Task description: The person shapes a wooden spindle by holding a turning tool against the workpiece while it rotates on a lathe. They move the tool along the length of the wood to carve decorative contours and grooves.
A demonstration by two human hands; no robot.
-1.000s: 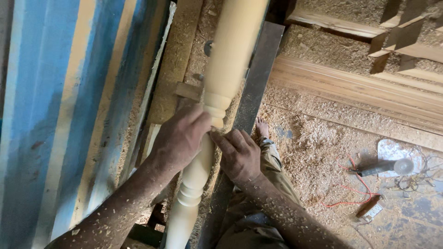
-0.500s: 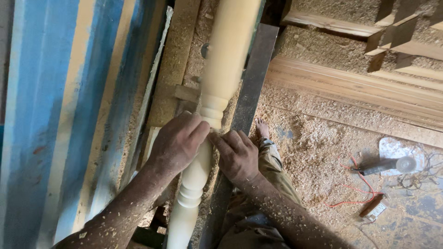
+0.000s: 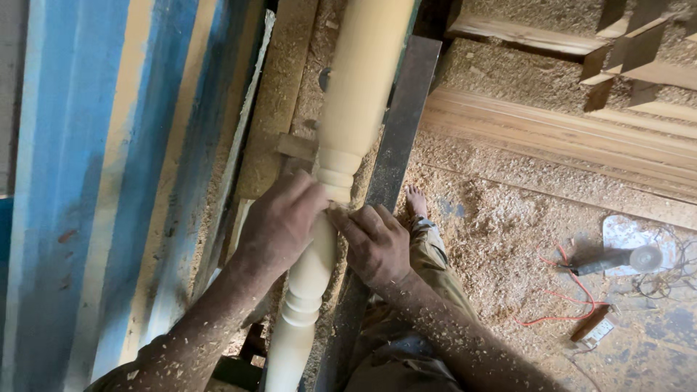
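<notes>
Pale, turned wooden spindle with rings and a swelling upper shaft (image 3: 348, 138) sits mounted lengthwise between a dark steel rail (image 3: 396, 145) and a sawdust-caked wooden beam (image 3: 279, 109). Its long axis runs from bottom-left of the view up to top-centre, thick end away from the person.

Left hand (image 3: 279, 221) is curled over the narrow neck just below the ring cluster, fingers wrapped on the wood. Right hand (image 3: 374, 243) is closed beside it, fingertips pinched against the same neck; whether it holds something small there I cannot tell.

Judgement: stiff, solid, fairly heavy for its length; the smooth surface, dusty with shavings, is likely slippery. The thin necks look like the weak spots. Best hold seems the thick plain shaft.

Blue and cream striped panel (image 3: 94, 181) at left; angle grinder (image 3: 617, 259) on the sawdust floor, well apart.
</notes>
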